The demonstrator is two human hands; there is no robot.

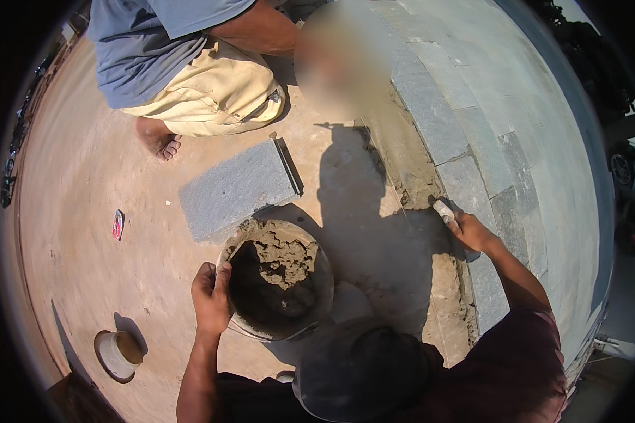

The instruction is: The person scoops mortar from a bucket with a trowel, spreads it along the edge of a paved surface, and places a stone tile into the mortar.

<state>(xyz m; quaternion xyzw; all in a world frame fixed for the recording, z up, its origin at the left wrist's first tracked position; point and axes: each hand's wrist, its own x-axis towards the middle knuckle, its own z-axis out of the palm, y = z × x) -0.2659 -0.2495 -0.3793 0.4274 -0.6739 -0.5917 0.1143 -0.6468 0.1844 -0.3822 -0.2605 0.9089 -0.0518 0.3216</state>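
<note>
Mortar [287, 258], left grip [210, 296] pinching bucket rim [327, 280], right grip [471, 233] clasping handle [442, 209], far end obscured

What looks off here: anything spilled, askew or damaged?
Mainly the small red wrapper on the ground at left: it looks like stray litter. The loose grey slab beyond the bucket lies at an angle to the laid paving, clear of its rows. No obvious spill or damage.
</note>
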